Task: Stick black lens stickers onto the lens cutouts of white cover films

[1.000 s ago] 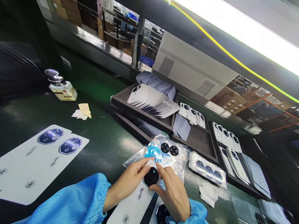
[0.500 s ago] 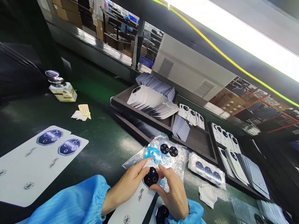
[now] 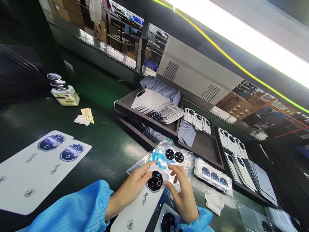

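My left hand (image 3: 131,190) grips a white phone back cover (image 3: 142,206) by its upper left edge, holding it tilted above the green table. A round black camera ring (image 3: 155,181) sits at the cover's top. My right hand (image 3: 183,193) rests against the cover's right side beside the ring, thumb touching the edge and the other fingers curled upward. Both arms wear blue sleeves. A second white cover with a black ring (image 3: 167,220) lies under my right wrist. Just beyond my fingers is a clear plastic bag (image 3: 169,158) with two loose black rings on it.
Dark trays (image 3: 125,104) at the back hold fanned stacks of white covers (image 3: 156,104), with more trays of covers (image 3: 241,161) to the right. Two white covers (image 3: 36,167) lie at the left. A small bottle (image 3: 63,90), paper scraps (image 3: 84,117), a bag of parts (image 3: 213,177) and a white wipe (image 3: 213,201) lie about.
My right hand has lifted off the black ring and shifted to the cover's right edge, uncovering the ring. The cover has tilted up slightly in my left hand.
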A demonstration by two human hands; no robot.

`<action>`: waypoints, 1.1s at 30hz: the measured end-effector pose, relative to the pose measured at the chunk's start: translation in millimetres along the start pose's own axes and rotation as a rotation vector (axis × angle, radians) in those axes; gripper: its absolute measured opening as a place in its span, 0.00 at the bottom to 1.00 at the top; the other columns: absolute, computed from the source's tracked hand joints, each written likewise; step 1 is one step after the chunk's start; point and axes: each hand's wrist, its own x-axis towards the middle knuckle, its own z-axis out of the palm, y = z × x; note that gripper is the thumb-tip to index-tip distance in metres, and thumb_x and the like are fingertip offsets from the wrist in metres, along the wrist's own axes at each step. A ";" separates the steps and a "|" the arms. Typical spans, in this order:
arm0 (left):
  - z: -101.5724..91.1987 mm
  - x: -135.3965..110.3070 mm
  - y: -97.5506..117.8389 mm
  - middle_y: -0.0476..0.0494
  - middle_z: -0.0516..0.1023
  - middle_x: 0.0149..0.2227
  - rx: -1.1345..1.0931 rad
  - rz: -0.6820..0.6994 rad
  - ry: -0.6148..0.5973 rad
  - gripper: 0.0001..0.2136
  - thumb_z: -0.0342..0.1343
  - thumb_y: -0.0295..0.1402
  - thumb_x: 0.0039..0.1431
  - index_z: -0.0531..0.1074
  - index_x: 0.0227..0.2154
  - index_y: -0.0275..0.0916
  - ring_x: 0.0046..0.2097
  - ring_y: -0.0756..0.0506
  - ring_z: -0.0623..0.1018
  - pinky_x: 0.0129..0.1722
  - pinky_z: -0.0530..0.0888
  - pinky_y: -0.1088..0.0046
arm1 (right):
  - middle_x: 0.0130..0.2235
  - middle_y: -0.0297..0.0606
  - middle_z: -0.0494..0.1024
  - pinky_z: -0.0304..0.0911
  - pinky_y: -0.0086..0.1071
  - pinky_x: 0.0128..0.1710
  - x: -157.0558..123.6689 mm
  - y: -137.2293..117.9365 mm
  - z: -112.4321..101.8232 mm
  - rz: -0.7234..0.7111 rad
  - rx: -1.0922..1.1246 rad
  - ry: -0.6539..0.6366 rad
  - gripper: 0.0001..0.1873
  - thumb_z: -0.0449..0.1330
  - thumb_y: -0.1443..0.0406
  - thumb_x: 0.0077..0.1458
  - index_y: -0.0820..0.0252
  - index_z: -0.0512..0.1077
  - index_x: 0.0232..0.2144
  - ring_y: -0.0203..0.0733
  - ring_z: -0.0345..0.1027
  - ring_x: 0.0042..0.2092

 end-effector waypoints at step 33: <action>3.9 -5.2 13.7 0.38 0.64 0.59 0.120 -0.089 -0.068 0.35 0.55 0.38 0.44 0.54 0.57 0.36 0.60 0.38 0.63 0.55 0.64 0.66 | 0.19 0.32 0.74 0.67 0.29 0.26 -8.4 -9.5 8.8 0.744 0.794 -0.170 0.23 0.65 0.47 0.46 0.62 0.69 0.27 0.36 0.71 0.22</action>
